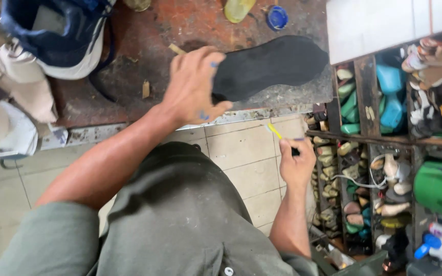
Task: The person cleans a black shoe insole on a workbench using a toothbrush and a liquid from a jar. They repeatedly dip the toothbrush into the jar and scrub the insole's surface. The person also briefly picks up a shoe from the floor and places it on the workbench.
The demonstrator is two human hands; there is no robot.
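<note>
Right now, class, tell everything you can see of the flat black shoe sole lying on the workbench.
The flat black shoe sole is a matte, dark, foot-shaped sheet that looks like rubber or foam, with one rounded end pointing right. It lies flat on the worn reddish-brown workbench top, near its front edge. The left hand presses its left end, covering it. Nothing else touches it.

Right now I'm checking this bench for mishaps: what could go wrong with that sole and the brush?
1. The black sole lies at the front edge of the worn bench, pinned only by the left hand; it might slide off onto the tiled floor.
2. The right hand holds a yellow-handled brush off the bench, over the floor; anything on it could drip there.
3. The blue cap lies off, so the yellow bottle may spill.
</note>
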